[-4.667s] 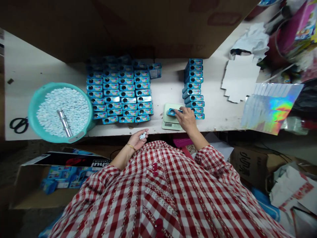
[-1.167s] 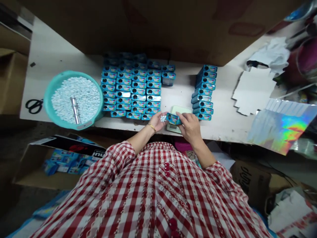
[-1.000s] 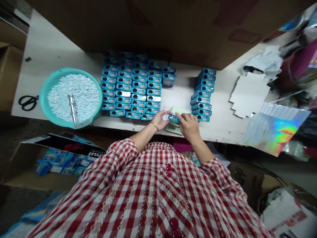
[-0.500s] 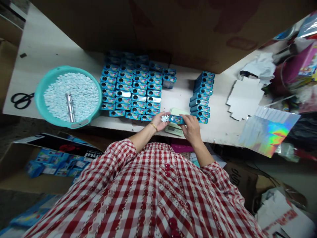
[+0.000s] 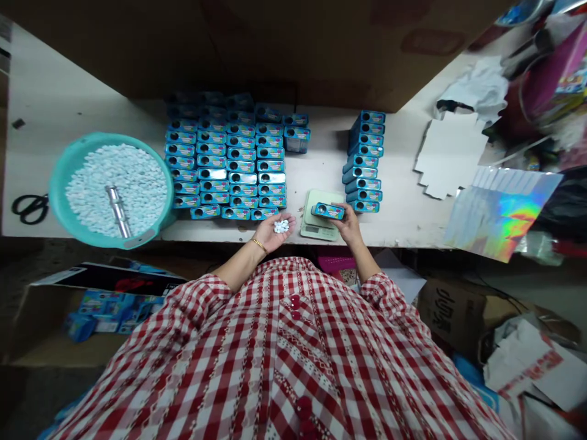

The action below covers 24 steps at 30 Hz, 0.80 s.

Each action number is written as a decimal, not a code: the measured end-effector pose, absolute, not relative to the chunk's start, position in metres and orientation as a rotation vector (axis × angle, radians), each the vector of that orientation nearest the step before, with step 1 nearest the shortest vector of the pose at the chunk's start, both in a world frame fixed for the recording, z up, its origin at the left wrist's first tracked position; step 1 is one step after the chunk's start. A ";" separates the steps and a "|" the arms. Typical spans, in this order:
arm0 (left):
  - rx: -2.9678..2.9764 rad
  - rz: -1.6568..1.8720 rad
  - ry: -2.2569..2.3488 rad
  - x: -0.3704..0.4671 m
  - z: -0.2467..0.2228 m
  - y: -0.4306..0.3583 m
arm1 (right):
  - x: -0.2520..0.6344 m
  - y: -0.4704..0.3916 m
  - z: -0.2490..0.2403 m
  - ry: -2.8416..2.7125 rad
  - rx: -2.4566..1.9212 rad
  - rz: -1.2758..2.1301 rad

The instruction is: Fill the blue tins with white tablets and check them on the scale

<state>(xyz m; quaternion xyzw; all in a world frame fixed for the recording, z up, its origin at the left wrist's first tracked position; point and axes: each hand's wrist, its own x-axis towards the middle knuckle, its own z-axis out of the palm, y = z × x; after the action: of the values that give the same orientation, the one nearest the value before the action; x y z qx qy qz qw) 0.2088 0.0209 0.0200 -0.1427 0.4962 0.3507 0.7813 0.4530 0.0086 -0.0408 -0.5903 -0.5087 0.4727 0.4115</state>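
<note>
My left hand is palm up with its fingers spread, and a small heap of white pellets rests in the palm. The fingers of my right hand grip the right end of a blue box, held over the pale green scale. Rows of similar blue boxes stand just beyond my left hand. A shorter column of blue boxes is beyond my right hand.
At the left, a turquoise basin holds white pellets and a metal tube. Black scissors lie beside it. A large cardboard box borders the far side. White card and a shiny sheet are at right.
My left hand has drawn away leftward from the blue box, still bearing pellets. The box is now over the scale in my right hand. The whole view has shifted somewhat.
</note>
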 end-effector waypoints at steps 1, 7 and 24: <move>-0.310 0.756 1.073 0.207 0.021 0.018 | 0.455 0.005 -0.039 -1.284 -1.481 1.190; -0.314 0.745 1.112 0.199 0.023 0.007 | 0.471 -0.025 -0.022 -1.182 -1.581 0.987; -0.167 0.716 1.062 0.193 0.024 -0.008 | 0.473 -0.027 -0.001 -1.062 -1.701 0.626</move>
<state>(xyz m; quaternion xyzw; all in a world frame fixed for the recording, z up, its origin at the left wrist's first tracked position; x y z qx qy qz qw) 0.1928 -0.0077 0.0236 -0.0778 0.4947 0.3338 0.7986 0.4728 -0.0275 -0.0008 -0.7024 -0.4388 0.2585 0.4973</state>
